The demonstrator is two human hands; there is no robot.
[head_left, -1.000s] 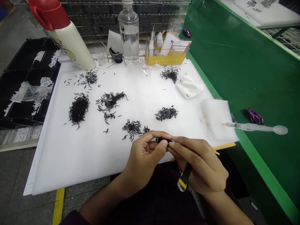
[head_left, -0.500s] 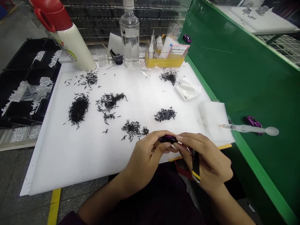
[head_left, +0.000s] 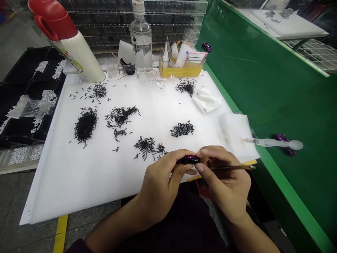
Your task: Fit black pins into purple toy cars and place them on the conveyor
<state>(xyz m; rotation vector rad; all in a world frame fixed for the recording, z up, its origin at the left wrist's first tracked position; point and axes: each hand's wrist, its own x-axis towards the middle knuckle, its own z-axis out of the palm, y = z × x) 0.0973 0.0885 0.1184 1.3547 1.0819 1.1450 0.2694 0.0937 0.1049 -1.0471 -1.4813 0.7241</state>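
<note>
A small shiny purple and black toy car [head_left: 191, 160] is held above the near edge of the white foam sheet. My left hand [head_left: 161, 182] is closed on its left end, thumb below and fingers above. At the car's right end, the thumb and index fingertip of my right hand [head_left: 228, 189] touch it. Dark tweezers [head_left: 243, 167] lie across the right hand, gripped by its fingers and pointing right; their tips are hidden. Loose piles of tiny black parts [head_left: 182, 129] cover several spots on the foam sheet [head_left: 79, 182] beyond my hands.
A red-topped flask [head_left: 81, 56], a clear bottle [head_left: 141, 49] and a yellow-based box [head_left: 181, 72] line the back. At right are a foam block [head_left: 235, 135], a dropper [head_left: 273, 142] and another purple car [head_left: 285, 144] on the green surface. Black trays [head_left: 21, 130] stand left.
The tweezers in my right hand have swung from pointing down towards me to lying nearly level, pointing right. The right thumb now shows at the car's end. The view has shifted slightly.
</note>
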